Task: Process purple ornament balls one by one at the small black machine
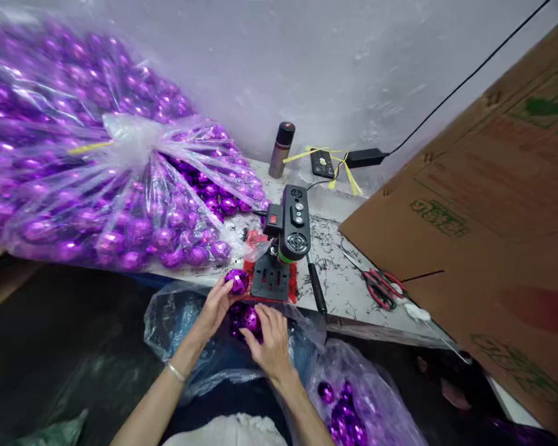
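We hold a shiny purple ball (237, 282) between the fingers and thumb of our left hand (217, 305), at the front edge of the worktop (337, 279). Our right hand (270, 337) bends around another purple ball (251, 318) just below that edge; we cannot tell if it grips. A black machine (296, 217) stands close by, near the front edge.

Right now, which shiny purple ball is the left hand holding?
The ball beside the black plate, at the left hand's fingertips; the balls by the right hand are lower in the picture.
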`<action>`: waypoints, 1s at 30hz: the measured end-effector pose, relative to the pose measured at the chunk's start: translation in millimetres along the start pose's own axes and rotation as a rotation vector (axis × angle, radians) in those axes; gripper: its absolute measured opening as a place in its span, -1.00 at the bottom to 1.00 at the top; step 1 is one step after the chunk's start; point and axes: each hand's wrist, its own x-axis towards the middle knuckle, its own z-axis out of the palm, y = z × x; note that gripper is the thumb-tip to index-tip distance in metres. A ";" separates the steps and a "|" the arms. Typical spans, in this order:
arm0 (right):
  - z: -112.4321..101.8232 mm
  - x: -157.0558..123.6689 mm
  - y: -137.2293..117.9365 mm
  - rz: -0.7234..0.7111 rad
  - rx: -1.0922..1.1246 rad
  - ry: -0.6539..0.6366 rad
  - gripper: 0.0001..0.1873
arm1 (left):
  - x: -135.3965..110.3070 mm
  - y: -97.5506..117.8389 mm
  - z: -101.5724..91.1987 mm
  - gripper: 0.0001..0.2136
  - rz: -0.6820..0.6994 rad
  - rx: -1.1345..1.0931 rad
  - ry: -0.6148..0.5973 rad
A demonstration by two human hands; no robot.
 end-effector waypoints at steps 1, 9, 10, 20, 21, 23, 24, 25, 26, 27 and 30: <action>-2.0 -2.7 1.9 0.002 0.026 -0.021 -0.49 | -0.5 2.2 0.8 -0.53 -0.014 -0.006 -0.017; -21.4 3.6 23.5 0.114 0.060 -0.038 -0.69 | 32.8 -7.4 25.4 -0.33 0.129 0.371 -0.055; -22.9 4.6 26.1 0.115 0.052 -0.033 -0.69 | 39.6 -11.5 28.7 -0.31 0.191 0.483 -0.052; -26.9 -26.1 30.8 0.195 0.077 -0.060 -0.70 | 57.7 -19.6 36.5 -0.50 0.693 1.198 -0.197; -29.5 -25.7 31.6 0.192 0.075 -0.054 -0.70 | 58.3 -19.6 37.9 -0.50 0.713 1.212 -0.205; -37.2 -20.0 34.4 0.163 0.060 -0.035 -0.70 | 60.4 -20.5 40.5 -0.50 0.732 1.223 -0.199; -42.4 -14.9 36.2 0.144 0.048 -0.021 -0.71 | 61.6 -21.4 41.3 -0.50 0.736 1.222 -0.194; -48.2 -8.6 38.2 0.126 0.036 -0.003 -0.72 | 62.8 -22.2 41.6 -0.50 0.738 1.219 -0.194; -54.4 -1.3 40.0 0.112 0.022 0.017 -0.73 | 63.7 -22.9 41.4 -0.49 0.740 1.215 -0.200; -61.0 6.5 41.7 0.100 0.010 0.040 -0.74 | 64.4 -23.4 40.7 -0.49 0.743 1.211 -0.211; -80.0 31.6 44.1 0.070 0.003 0.123 -0.74 | 65.0 -23.4 37.5 -0.46 0.747 1.200 -0.273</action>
